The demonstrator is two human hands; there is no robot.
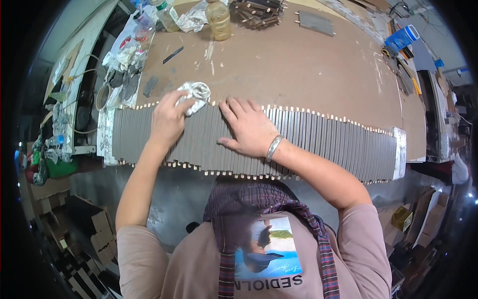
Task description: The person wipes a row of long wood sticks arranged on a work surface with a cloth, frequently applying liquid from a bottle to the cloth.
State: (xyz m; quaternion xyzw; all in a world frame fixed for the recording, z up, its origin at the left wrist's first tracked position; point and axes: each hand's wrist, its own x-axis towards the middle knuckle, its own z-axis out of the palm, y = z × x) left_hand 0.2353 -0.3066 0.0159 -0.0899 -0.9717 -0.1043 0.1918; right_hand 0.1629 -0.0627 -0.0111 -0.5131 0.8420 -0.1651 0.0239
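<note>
A long row of thin grey slats with pale peg-like ends lies side by side along the near edge of the table. My left hand is closed around a crumpled white rag, at the far ends of the slats left of the middle. The fingertips are partly hidden by the rag. My right hand lies flat on the slats just right of the rag, fingers stretched out and thumb apart. A silver bracelet circles that wrist.
Whitish blocks flank the row. Farther back on the brown table are a yellowish bottle, a bundle of slats, a grey panel and a dark strip. A blue container lies at the far right.
</note>
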